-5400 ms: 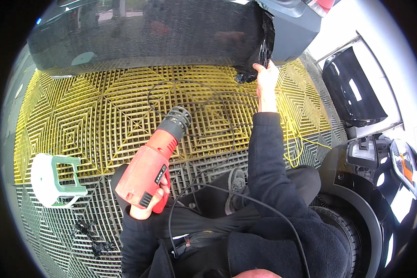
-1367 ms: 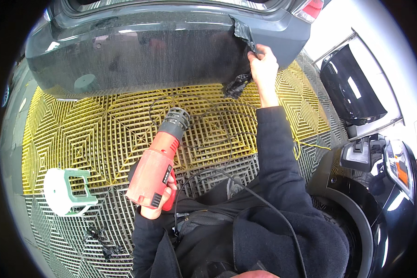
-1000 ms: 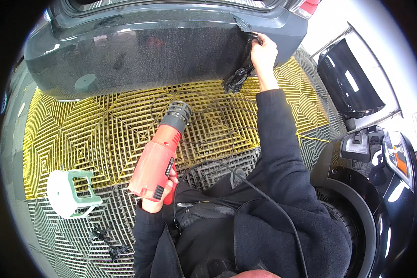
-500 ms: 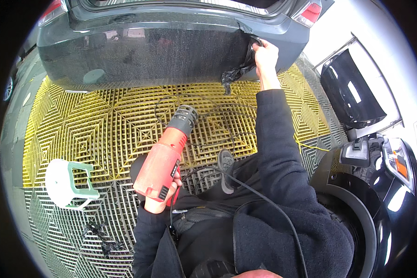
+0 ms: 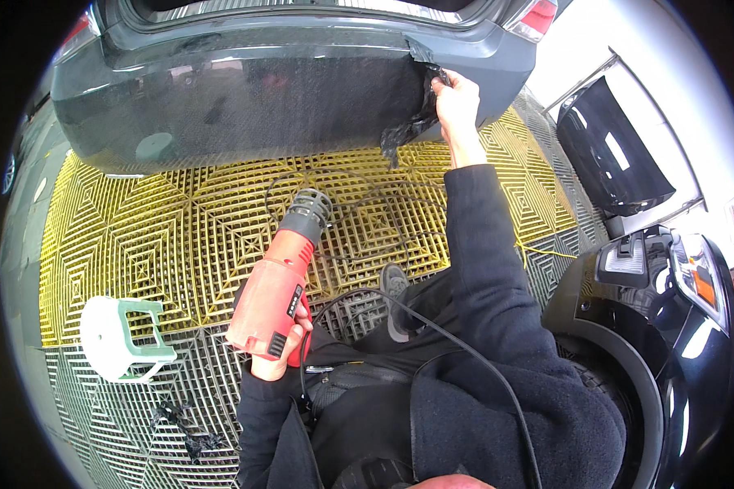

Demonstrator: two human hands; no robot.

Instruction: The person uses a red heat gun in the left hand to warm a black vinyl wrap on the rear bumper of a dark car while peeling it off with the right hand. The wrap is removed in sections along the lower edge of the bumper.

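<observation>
My left hand [image 5: 281, 359] is wrapped round the handle of a red heat gun [image 5: 267, 297], whose black nozzle slants up toward the car. A dark cable runs from the gun across my lap. Ahead lies the grey rear bumper [image 5: 220, 106] of a car, its surface dull and speckled on the left and middle. At its right part, my right hand [image 5: 458, 106] pinches a crumpled strip of dark film [image 5: 408, 134]. This film is partly loose from the bumper and hangs below its lower edge. The nozzle stays well apart from the bumper and film.
A pale green and white plastic stool [image 5: 126, 338] stands at the left on yellow and grey grid floor tiles [image 5: 147, 220]. Black film scraps [image 5: 189, 432] lie near it. A second black car front [image 5: 669, 310] is close on my right, with a dark panel [image 5: 616, 151] on a stand behind.
The heat gun has shifted slightly left and down in view. My right hand, still on the film, appears a little further left and lower, and the whole view has shifted slightly.
</observation>
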